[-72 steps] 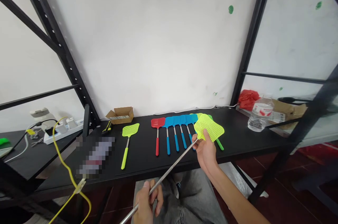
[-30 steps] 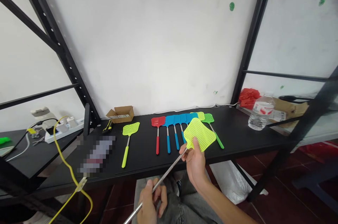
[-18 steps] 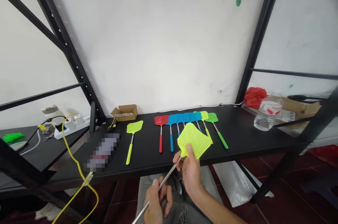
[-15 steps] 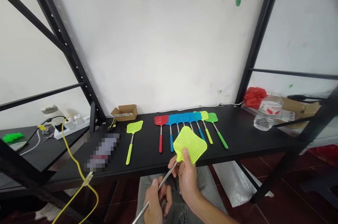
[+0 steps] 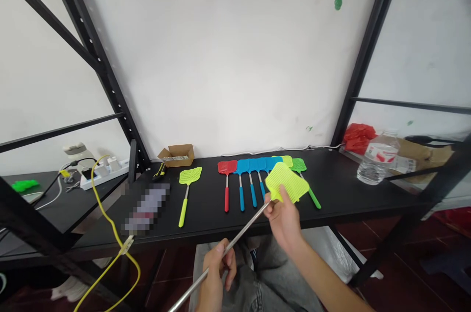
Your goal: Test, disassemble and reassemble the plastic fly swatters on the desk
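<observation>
A yellow-green fly swatter slants across the front of the shelf, its long metal rod running down to the lower left. My right hand is closed at the base of its head, thumb on the mesh. Lower down, my left hand wraps round the rod; the handle end is out of frame. Behind the head lie a red fly swatter, several blue fly swatters and a green fly swatter in a row, with another yellow-green one partly covered. A separate yellow-green fly swatter lies to the left.
On the black shelf are a small cardboard box, a yellow-black cutter and a blurred-out object. A yellow cable hangs at left. A water jug and red bag stand at right.
My right hand has moved up and to the right with the swatter's head, away from my left hand. More of the metal rod shows between the hands.
</observation>
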Action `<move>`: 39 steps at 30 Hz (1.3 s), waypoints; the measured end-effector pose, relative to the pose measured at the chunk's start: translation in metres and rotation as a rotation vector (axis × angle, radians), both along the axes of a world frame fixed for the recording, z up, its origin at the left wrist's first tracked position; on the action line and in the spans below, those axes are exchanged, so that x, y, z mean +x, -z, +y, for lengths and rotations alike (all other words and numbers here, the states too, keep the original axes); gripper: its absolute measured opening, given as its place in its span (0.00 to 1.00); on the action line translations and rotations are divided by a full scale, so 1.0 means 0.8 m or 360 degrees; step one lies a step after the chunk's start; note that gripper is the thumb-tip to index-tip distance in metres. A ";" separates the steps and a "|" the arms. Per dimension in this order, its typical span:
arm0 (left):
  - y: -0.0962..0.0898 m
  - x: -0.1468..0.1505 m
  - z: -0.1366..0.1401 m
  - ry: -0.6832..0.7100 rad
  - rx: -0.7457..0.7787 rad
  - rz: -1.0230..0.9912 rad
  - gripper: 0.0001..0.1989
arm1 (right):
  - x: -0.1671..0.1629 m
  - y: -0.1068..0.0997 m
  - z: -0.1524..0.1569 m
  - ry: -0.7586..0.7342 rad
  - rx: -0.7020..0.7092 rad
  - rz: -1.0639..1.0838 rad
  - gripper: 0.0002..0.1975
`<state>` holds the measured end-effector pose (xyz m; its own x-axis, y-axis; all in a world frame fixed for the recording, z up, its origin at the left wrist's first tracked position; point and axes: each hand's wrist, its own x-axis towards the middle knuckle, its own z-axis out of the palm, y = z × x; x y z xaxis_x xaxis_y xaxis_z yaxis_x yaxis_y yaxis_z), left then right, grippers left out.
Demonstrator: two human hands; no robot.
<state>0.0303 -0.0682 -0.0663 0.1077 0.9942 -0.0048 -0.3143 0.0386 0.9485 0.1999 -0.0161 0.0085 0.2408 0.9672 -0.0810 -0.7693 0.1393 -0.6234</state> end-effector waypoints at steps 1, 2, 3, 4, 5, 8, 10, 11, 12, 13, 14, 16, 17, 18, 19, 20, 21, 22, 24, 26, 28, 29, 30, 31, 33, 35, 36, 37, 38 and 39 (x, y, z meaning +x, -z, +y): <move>-0.002 -0.003 -0.001 -0.0024 0.0013 -0.0042 0.27 | 0.014 -0.005 0.005 0.0052 0.0018 0.0027 0.16; -0.005 -0.006 -0.001 -0.0041 0.0027 -0.0074 0.27 | 0.028 -0.009 0.010 0.0093 0.0038 0.0033 0.15; -0.008 -0.009 -0.002 -0.0065 0.0042 -0.0094 0.26 | 0.042 -0.013 0.014 0.0119 0.0057 0.0029 0.15; -0.010 -0.011 -0.002 -0.0098 0.0049 -0.0103 0.26 | 0.056 -0.017 0.017 0.0151 0.0081 0.0027 0.16; -0.012 -0.012 -0.003 -0.0126 0.0055 -0.0107 0.26 | 0.068 -0.019 0.020 0.0180 0.0111 0.0029 0.16; -0.016 -0.013 -0.006 -0.0158 0.0072 -0.0093 0.26 | 0.092 -0.024 0.025 0.0241 0.0139 0.0030 0.17; -0.015 -0.011 -0.008 -0.0151 0.0106 -0.0076 0.26 | 0.099 -0.024 0.027 0.0268 0.0132 0.0026 0.18; -0.015 -0.011 -0.008 -0.0141 0.0127 -0.0067 0.26 | 0.100 -0.024 0.027 0.0273 0.0133 0.0023 0.19; -0.014 -0.011 -0.009 -0.0125 0.0146 -0.0058 0.26 | 0.099 -0.024 0.027 0.0274 0.0136 0.0019 0.19; -0.013 -0.011 -0.009 -0.0104 0.0161 -0.0048 0.25 | 0.099 -0.024 0.027 0.0276 0.0138 0.0015 0.20; -0.012 -0.011 -0.009 -0.0077 0.0172 -0.0035 0.25 | 0.097 -0.023 0.026 0.0279 0.0133 0.0012 0.20; -0.009 -0.011 -0.009 -0.0002 0.0203 -0.0008 0.25 | 0.095 -0.022 0.026 0.0279 0.0107 0.0004 0.21; -0.009 -0.011 -0.009 0.0029 0.0227 0.0008 0.25 | 0.094 -0.021 0.026 0.0279 0.0092 0.0002 0.21; -0.008 -0.011 -0.009 0.0052 0.0255 0.0026 0.25 | 0.094 -0.020 0.026 0.0280 0.0080 0.0003 0.22; -0.008 -0.011 -0.010 0.0069 0.0281 0.0044 0.25 | 0.094 -0.019 0.026 0.0279 0.0075 0.0006 0.22; -0.008 -0.011 -0.011 0.0085 0.0300 0.0060 0.25 | 0.094 -0.019 0.026 0.0278 0.0078 0.0011 0.23; -0.009 -0.010 -0.012 0.0100 0.0313 0.0073 0.24 | 0.095 -0.019 0.026 0.0276 0.0091 0.0017 0.23; -0.009 -0.009 -0.013 0.0120 0.0317 0.0086 0.24 | 0.095 -0.019 0.027 0.0274 0.0108 0.0022 0.24; -0.009 -0.006 -0.015 0.0170 0.0313 0.0097 0.24 | 0.096 -0.020 0.027 0.0262 0.0144 0.0028 0.26; -0.007 -0.003 -0.016 0.0205 0.0307 0.0090 0.24 | 0.094 -0.021 0.027 0.0268 0.0174 0.0029 0.26; -0.005 0.002 -0.018 0.0223 0.0319 0.0089 0.25 | 0.086 -0.021 0.026 0.0262 0.0169 0.0017 0.25; -0.004 0.005 -0.019 0.0229 0.0331 0.0097 0.25 | 0.080 -0.021 0.026 0.0254 0.0157 0.0007 0.24; -0.003 0.007 -0.020 0.0235 0.0342 0.0114 0.25 | 0.073 -0.020 0.025 0.0244 0.0145 -0.0007 0.23; -0.003 0.008 -0.020 0.0238 0.0351 0.0134 0.25 | 0.066 -0.018 0.025 0.0244 0.0136 -0.0026 0.22; -0.004 0.008 -0.021 0.0224 0.0369 0.0168 0.26 | 0.050 -0.015 0.023 0.0253 0.0131 -0.0065 0.21; -0.007 0.005 -0.021 0.0187 0.0390 0.0205 0.26 | 0.037 -0.012 0.020 0.0262 0.0131 -0.0099 0.21; -0.009 0.003 -0.021 0.0168 0.0397 0.0226 0.26 | 0.033 -0.011 0.019 0.0265 0.0130 -0.0114 0.21; -0.011 0.002 -0.020 0.0152 0.0400 0.0244 0.25 | 0.030 -0.010 0.018 0.0267 0.0130 -0.0127 0.20; -0.012 0.001 -0.020 0.0142 0.0400 0.0256 0.25 | 0.029 -0.010 0.017 0.0267 0.0133 -0.0141 0.20; -0.012 0.001 -0.020 0.0138 0.0401 0.0260 0.25 | 0.028 -0.010 0.016 0.0265 0.0136 -0.0156 0.20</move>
